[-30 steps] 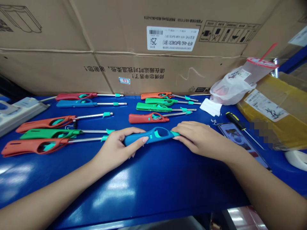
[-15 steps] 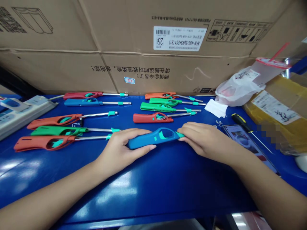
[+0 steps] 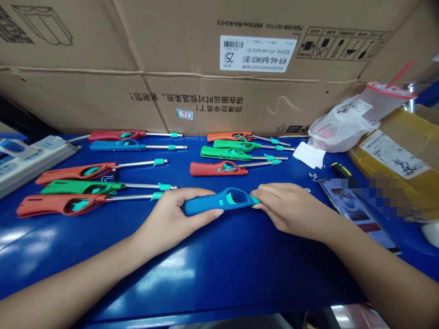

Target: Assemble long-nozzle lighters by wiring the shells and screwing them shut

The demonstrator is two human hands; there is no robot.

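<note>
A blue gas lighter (image 3: 202, 204) with a green trigger lies across the middle of the view, just above the blue table. My left hand (image 3: 171, 212) is closed round the rear of its handle, thumb along the near side. My right hand (image 3: 288, 205) is closed at its front end, where a bit of green plastic shows beside the fingertips. Those fingers hide most of the lighter's tube; a metal tip pokes out beyond the knuckles. Nearest to my left hand are an orange lighter (image 3: 58, 205) and a green lighter (image 3: 78, 187). Behind the held one lies a red lighter (image 3: 209, 169).
Several more lighters lie in two groups towards a large cardboard box (image 3: 192, 55). At the left is a white power strip (image 3: 34, 157). On the right are a phone (image 3: 356, 212), a screwdriver (image 3: 339, 170), white paper (image 3: 309, 155), a bagged cup (image 3: 343, 121) and a taped parcel (image 3: 404, 155).
Both hands and the blue lighter have shifted very slightly down, the lighter's front end a little to the left. The grip of both hands looks the same.
</note>
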